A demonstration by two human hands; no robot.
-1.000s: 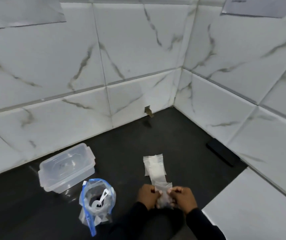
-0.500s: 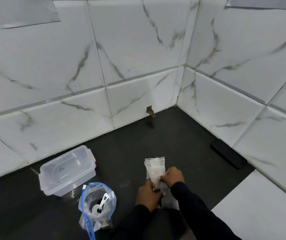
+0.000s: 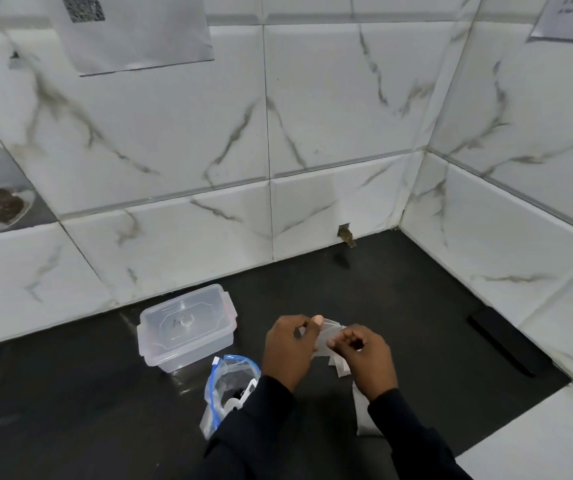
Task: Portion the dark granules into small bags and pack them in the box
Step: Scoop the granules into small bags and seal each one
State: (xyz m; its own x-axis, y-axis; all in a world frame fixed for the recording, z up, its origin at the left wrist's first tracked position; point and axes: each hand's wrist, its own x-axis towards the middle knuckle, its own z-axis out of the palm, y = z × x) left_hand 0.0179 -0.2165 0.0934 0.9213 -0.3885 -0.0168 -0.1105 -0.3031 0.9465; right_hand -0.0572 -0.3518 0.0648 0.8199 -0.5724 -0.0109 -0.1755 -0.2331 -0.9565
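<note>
My left hand (image 3: 290,348) and my right hand (image 3: 368,358) both pinch a small clear bag (image 3: 326,339), lifted above the black counter. More small clear bags (image 3: 342,369) lie in a stack beneath my hands, and another bag (image 3: 364,415) shows below my right wrist. A blue-zip bag (image 3: 224,382) stands open at my left forearm, with a white scoop (image 3: 240,398) and dark granules inside. The clear plastic box (image 3: 186,329) sits with its lid on, to the left near the wall.
The black counter (image 3: 70,393) is bounded by marble-tiled walls behind and to the right. A dark flat bar (image 3: 501,344) lies along the right wall. A white surface (image 3: 537,441) adjoins the counter at the lower right. Paper sheets hang on the walls.
Both hands have risen off the stack with one small bag pinched between them. The view has tilted up and shifted left, bringing the box nearer the centre.
</note>
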